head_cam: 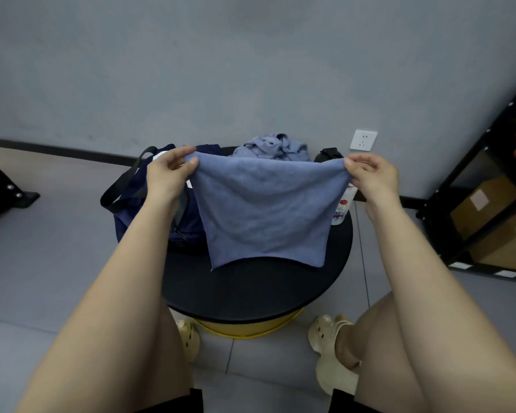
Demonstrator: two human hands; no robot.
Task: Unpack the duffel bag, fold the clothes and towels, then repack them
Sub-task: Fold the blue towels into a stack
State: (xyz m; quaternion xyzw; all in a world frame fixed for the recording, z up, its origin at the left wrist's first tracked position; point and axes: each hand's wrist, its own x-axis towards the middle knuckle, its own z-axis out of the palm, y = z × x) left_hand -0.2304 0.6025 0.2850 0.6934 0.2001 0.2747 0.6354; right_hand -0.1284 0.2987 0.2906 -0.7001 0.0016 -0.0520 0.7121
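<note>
A blue-grey towel (265, 213) hangs spread in the air above the round black table (251, 293). My left hand (167, 171) pinches its upper left corner and my right hand (370, 174) pinches its upper right corner. The towel's lower edge reaches down just above the tabletop. A navy duffel bag (149, 210) with black straps sits on the table's left side, partly behind my left arm and the towel. A crumpled pale blue garment (274, 146) lies at the back of the table.
A white bottle with a printed label (344, 207) stands at the table's right edge, and a black object (329, 153) is behind it. A wall socket (363, 140) is on the grey wall. Black shelving with cardboard boxes (489, 210) stands at right. My knees and sandalled feet flank the table.
</note>
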